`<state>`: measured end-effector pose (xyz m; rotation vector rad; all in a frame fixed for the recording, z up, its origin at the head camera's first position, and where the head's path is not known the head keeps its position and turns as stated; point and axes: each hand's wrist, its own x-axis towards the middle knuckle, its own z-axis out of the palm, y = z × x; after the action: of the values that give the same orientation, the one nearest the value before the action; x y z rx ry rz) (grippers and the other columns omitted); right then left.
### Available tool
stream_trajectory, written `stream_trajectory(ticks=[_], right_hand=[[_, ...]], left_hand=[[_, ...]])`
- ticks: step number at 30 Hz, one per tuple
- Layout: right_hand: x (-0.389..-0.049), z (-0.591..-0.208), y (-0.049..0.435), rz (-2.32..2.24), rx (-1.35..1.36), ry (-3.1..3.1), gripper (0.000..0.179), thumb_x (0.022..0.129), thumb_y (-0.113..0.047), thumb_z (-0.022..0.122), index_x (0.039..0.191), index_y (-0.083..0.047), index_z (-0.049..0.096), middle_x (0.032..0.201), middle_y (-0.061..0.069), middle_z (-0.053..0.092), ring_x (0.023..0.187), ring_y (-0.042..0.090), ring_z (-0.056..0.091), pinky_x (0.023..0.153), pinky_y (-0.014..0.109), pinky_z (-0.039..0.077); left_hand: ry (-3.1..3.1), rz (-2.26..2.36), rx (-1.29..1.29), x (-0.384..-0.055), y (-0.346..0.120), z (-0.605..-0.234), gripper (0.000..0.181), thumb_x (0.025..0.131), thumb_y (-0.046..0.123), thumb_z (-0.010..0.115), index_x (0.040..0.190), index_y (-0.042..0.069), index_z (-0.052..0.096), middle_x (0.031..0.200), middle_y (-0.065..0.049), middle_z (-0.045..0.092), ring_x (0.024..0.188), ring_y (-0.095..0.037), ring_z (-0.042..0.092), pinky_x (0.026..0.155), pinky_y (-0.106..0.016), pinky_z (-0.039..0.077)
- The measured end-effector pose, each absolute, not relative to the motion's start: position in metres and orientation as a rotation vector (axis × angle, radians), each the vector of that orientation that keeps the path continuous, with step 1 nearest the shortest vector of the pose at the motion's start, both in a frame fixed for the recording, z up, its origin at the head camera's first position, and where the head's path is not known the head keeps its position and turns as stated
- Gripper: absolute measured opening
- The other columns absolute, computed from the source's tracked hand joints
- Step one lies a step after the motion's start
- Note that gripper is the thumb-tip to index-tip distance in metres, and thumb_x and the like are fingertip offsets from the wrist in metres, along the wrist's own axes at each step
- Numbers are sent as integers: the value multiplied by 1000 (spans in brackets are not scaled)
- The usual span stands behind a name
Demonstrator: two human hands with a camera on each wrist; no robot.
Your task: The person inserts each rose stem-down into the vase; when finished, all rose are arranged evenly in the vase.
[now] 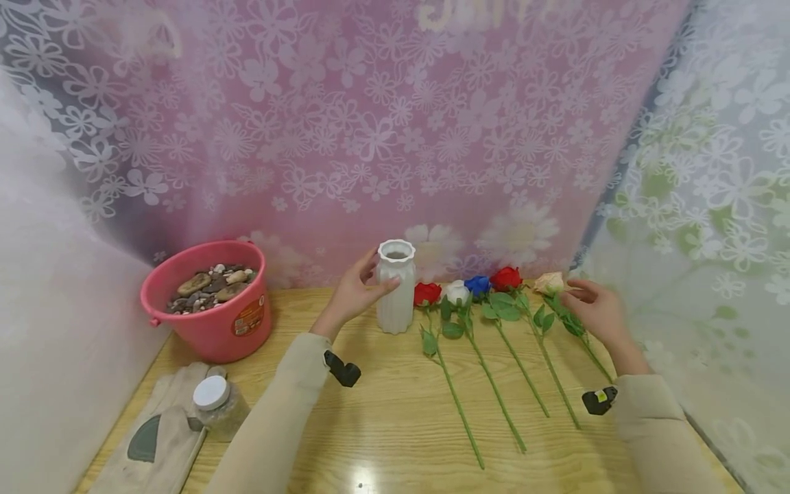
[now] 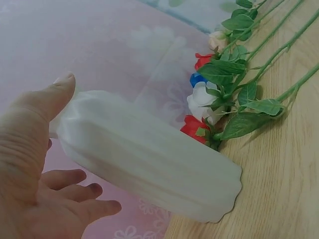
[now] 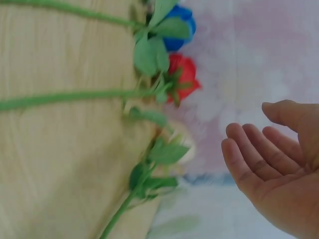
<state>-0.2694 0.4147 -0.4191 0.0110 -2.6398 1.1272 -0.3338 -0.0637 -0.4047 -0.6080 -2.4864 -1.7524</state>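
A white ribbed vase (image 1: 396,302) stands upright on the wooden table. My left hand (image 1: 360,291) is at its upper left side, thumb across the front near the neck. In the left wrist view the lower fingers (image 2: 79,191) lie loose and apart from the vase; the rest are partly hidden. At the far right, my right hand (image 1: 596,312) hovers beside a peach rose (image 1: 548,282), holding nothing, its palm and spread thumb showing in the right wrist view. Between the hands lie a red rose (image 1: 427,294), a white rose (image 1: 457,293), a blue rose (image 1: 478,285) and another red rose (image 1: 507,278).
A pink bucket (image 1: 249,329) of stones stands at the left. In front of it are a lidded clear jar (image 1: 227,412) and work gloves (image 1: 162,439). Green rose stems (image 1: 461,412) stretch toward the table's front. A flowered pink curtain (image 1: 345,158) hangs behind.
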Motion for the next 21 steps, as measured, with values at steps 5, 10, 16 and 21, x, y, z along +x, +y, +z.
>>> stream_trajectory(ticks=[5,10,16,21], right_hand=[[-263,-433,442,1250,-131,-2625,67,107,-39,62,154,7,48,102,-15,71,78,-13,67,70,12,57],[-260,-444,458,1299,-186,-2622,69,107,-38,62,152,11,46,94,-31,63,75,-12,67,69,16,60],[-254,-453,468,1312,-188,-2649,64,108,-29,61,149,17,45,99,-13,74,76,-12,67,72,22,64],[-248,-462,474,1277,-234,-2704,65,109,-29,60,149,19,43,106,17,78,76,-6,70,72,26,64]], left_hand=[[-2430,-1829,-646,-336,-60,-406,89,97,29,79,169,18,27,162,-17,49,147,-39,51,119,-53,46],[-2418,-1835,-651,-337,-58,-409,83,98,25,78,167,17,32,160,-15,51,146,-35,53,118,-50,48],[-2412,-1810,-633,-338,-57,-411,81,99,24,78,166,13,34,158,-17,54,144,-35,55,119,-48,47],[-2417,-1796,-617,-340,-55,-414,80,99,25,77,165,13,35,156,-18,55,143,-34,56,120,-46,47]])
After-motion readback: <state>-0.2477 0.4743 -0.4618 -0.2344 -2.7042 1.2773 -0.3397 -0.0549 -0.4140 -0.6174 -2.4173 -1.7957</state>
